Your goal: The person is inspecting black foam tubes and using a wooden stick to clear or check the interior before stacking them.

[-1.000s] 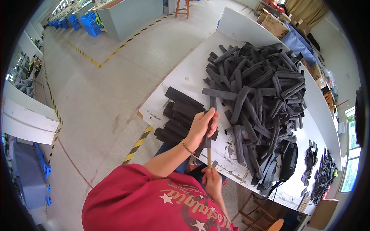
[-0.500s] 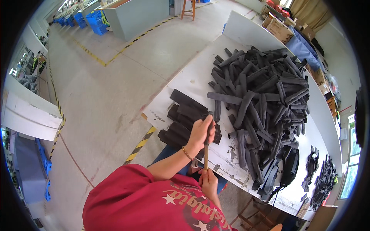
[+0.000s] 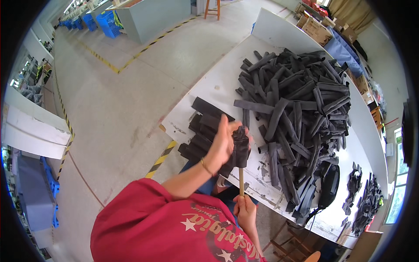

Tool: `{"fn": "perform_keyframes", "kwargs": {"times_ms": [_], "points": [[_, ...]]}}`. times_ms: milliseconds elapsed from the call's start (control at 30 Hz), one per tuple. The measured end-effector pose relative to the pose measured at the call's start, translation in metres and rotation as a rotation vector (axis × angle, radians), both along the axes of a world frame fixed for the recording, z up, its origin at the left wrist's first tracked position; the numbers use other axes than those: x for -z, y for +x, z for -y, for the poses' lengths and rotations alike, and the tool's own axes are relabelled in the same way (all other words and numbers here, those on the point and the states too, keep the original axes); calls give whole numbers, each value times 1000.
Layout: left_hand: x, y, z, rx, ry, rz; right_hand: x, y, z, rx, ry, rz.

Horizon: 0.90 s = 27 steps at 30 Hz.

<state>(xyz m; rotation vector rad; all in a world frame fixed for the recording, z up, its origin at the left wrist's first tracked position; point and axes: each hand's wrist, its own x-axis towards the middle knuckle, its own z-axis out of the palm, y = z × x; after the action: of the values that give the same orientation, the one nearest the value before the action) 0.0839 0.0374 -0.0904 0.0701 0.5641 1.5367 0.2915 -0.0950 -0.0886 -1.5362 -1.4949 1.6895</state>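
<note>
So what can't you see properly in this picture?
- Head view: the top of the wooden stick is hidden inside the black sleeve.
- The left hand covers part of that sleeve.
- The right hand is partly hidden by the red shirt.
- The small dark pieces at the rim are too small.

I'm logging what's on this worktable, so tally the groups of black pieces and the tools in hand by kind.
Heaps of loose dark sleeves: 1
Neat stacks of flat dark sleeves: 1
Small piles of black scraps: 2
Wooden sticks, held by the right hand: 1
Sleeves on the stick, held by the left hand: 1
Total: 6
</note>
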Motion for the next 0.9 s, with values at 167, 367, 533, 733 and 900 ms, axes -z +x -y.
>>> {"fn": "perform_keyframes", "kwargs": {"times_ms": [167, 367, 533, 733, 900], "points": [[25, 3, 12, 147, -68, -81, 22, -10, 9, -64, 60, 25], [35, -53, -14, -333, -94, -94, 13, 24, 39, -261, -128, 136], [5, -103, -52, -477, 112, -107, 2, 54, 24, -259, -127, 53], [4, -47, -23, -345, -104, -313, 4, 52, -27, -95, -8, 20], [-22, -6, -17, 282, -127, -83, 18, 52, -28, -134, -53, -12]]}}
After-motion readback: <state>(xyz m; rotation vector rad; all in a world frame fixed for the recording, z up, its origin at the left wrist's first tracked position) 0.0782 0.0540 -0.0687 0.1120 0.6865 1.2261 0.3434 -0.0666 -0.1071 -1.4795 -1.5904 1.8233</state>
